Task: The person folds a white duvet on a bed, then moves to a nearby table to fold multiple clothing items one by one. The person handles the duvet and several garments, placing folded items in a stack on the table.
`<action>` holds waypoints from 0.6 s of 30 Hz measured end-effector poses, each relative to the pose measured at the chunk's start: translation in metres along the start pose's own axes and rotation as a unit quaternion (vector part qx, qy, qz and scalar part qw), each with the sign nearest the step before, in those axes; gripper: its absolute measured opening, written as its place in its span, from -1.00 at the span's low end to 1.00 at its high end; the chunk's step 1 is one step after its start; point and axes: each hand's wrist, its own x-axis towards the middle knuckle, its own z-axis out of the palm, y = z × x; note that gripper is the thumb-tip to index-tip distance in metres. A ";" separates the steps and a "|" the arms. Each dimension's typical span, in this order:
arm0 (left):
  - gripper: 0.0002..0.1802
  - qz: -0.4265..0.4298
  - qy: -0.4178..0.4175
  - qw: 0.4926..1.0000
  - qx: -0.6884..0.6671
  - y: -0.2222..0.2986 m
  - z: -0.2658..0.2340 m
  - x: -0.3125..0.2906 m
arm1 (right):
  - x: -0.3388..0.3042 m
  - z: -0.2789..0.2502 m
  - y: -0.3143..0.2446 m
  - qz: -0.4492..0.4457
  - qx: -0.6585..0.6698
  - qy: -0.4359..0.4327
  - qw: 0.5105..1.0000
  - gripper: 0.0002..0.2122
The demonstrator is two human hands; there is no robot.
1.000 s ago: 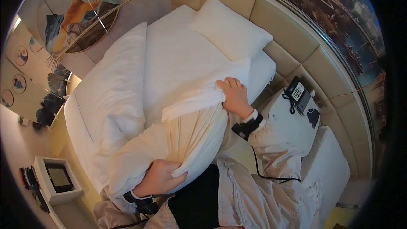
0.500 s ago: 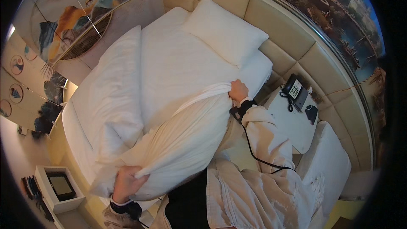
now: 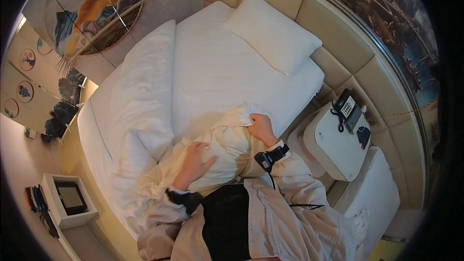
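Note:
A bunched, creamy white duvet lies in a heap across the near side of the bed, close to my body. Its smoother part runs along the left of the mattress, with soft folds. My right hand is closed on the duvet's bunched right end. Over the heap's left part rests my left hand, its fingers stretched out and thumb apart, touching the cloth. Beyond the heap spreads the white bed sheet. A white pillow lies at the head of the bed.
A padded beige headboard curves along the far right. Right of the bed stands a white bedside table with a black telephone. A white box shelf stands at lower left, and a painted cabinet at upper left.
The duvet, stretched between both hands before, is now gathered into a heap. My left hand has moved up and right and loosened its grip; my right hand has come nearer and slightly left.

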 end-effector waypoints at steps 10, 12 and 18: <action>-0.26 0.008 -0.002 0.991 0.135 0.032 0.117 0.051 | -0.044 -0.021 -0.035 -0.049 -0.006 0.041 0.998 -0.89; -0.35 0.021 -0.026 0.993 0.112 0.015 0.127 0.049 | -0.054 -0.019 -0.037 -0.043 0.012 0.042 0.998 -0.88; -0.69 0.039 -0.077 0.995 0.046 0.013 0.120 0.051 | -0.066 -0.015 -0.021 -0.053 0.040 0.110 0.992 -0.68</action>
